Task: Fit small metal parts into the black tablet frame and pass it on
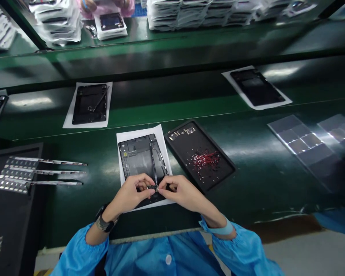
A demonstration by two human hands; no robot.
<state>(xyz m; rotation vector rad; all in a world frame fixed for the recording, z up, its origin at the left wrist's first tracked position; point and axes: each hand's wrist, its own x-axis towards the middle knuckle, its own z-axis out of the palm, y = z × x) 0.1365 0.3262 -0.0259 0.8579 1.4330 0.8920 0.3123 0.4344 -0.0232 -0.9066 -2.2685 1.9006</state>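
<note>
A black tablet housing [138, 163] lies on a white sheet [161, 134] in front of me. Over its lower part, my left hand [135, 189] pinches one end of a small dark circuit board [152, 187] between thumb and fingertips. My right hand [178, 189] pinches the board's other end. From the board a dark flat ribbon cable [153, 163] runs up across the housing. The fingertips hide part of the board, and its fine details are too small to make out.
To the right, a black tray [201, 134] holds red-wired small parts [205, 159] and a few little boards. Clear plastic sheets [301, 138] lie farther right. At left are strips of parts [20, 172] on a dark tray [34, 153]. More housings [89, 103] lie beyond; wrapped stacks [175, 15] fill the shelf.
</note>
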